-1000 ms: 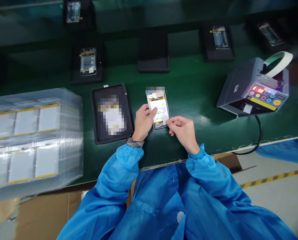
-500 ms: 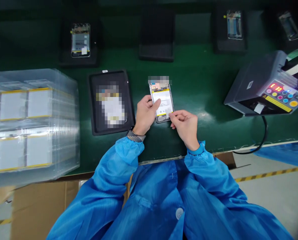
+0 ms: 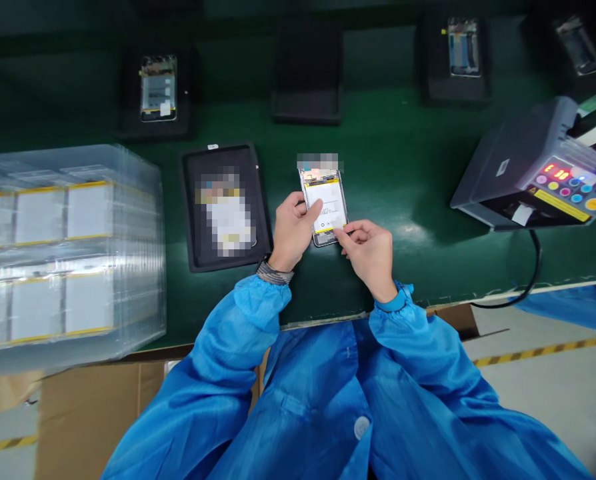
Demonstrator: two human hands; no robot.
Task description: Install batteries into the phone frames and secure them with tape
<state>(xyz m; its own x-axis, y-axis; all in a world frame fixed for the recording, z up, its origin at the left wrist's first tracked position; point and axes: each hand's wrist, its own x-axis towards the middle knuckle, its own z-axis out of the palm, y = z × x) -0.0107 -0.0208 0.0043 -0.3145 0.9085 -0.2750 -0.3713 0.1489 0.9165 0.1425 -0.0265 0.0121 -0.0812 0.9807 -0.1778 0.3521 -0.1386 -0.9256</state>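
An opened phone with a white, yellow-edged battery fitted inside lies tilted on the bench in front of me. My left hand grips its left side, thumb on the battery face and fingers behind the edge. At the phone's lower right, my right hand has thumb and forefinger pinched together against the battery's bottom end. Whatever sits between those fingertips is too small to make out. A blurred patch covers the phone's top end.
Left of my hands, a black tray holds another opened phone, blurred. Clear plastic trays of batteries are stacked at far left. A tape dispenser with red digits stands right, its cable crossing the bench edge. Black trays line the back.
My right fingertips have shifted slightly left over the battery's bottom end; a pale patch beside them is now covered. My left hand keeps its grip. The view has shifted a little.
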